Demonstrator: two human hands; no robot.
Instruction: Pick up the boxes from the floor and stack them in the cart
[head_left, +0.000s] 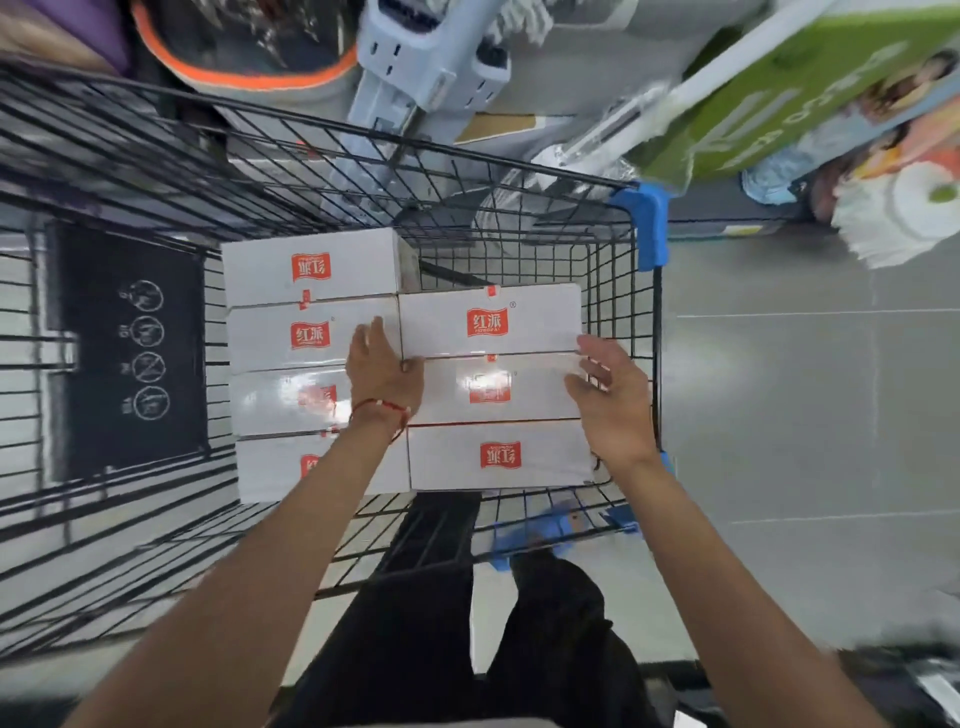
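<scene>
Several white boxes with red logos lie flat in two columns inside a black wire cart (608, 291). My left hand (382, 371) rests on the left end of the middle box of the right column (493, 389), its thumb hooked over that box's corner and its fingers lying flat across the neighbouring left-column box (306, 335). My right hand (615, 397) hovers open at the right end of the same middle box, fingers loosely bent, at or just off its edge. The box above it (491, 319) and the one below (498, 457) lie untouched.
The cart has blue corner guards (644, 223) and a black sign panel (132, 351) on its left wall. Grey tiled floor (810, 415) stretches to the right. Shelved goods, a green package (789, 98) and a pale blue plastic item (415, 67), crowd the far side.
</scene>
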